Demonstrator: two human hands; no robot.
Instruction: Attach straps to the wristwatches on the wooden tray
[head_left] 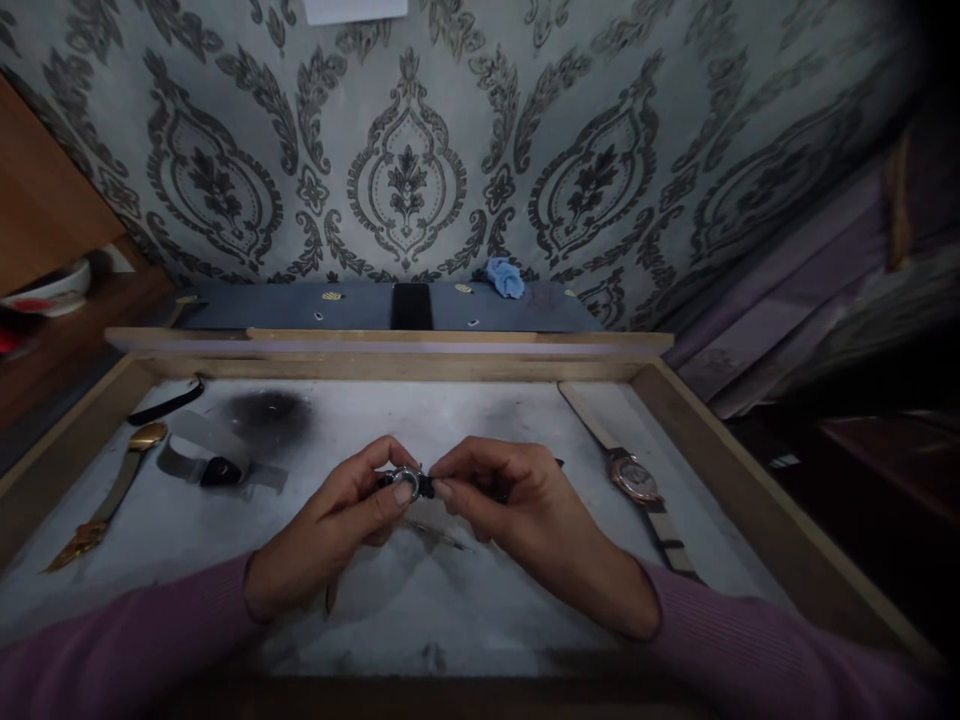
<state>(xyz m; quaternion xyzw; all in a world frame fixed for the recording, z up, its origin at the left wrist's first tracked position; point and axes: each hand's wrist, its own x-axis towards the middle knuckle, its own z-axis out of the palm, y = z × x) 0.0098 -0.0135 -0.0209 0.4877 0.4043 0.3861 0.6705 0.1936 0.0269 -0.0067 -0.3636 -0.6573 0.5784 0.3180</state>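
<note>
A small round watch (407,483) with a dark strap is held up over the middle of the white tray surface. My left hand (352,505) grips its case between thumb and fingers. On the other side, my right hand (499,490) pinches the dark strap (427,486) close to the case. Part of the strap is hidden by my fingers. Below the watch a thin pointed tool (442,537) lies on the white surface. To the right rests a larger watch (636,478) with a brownish case and strap.
At left in the wooden-framed tray (450,368) lie a gold watch (146,436), a dark-cased watch (220,471) with a mesh band, and a black strap (166,403). Behind the frame are a black flat object (412,306) and a crumpled blue cloth (505,278).
</note>
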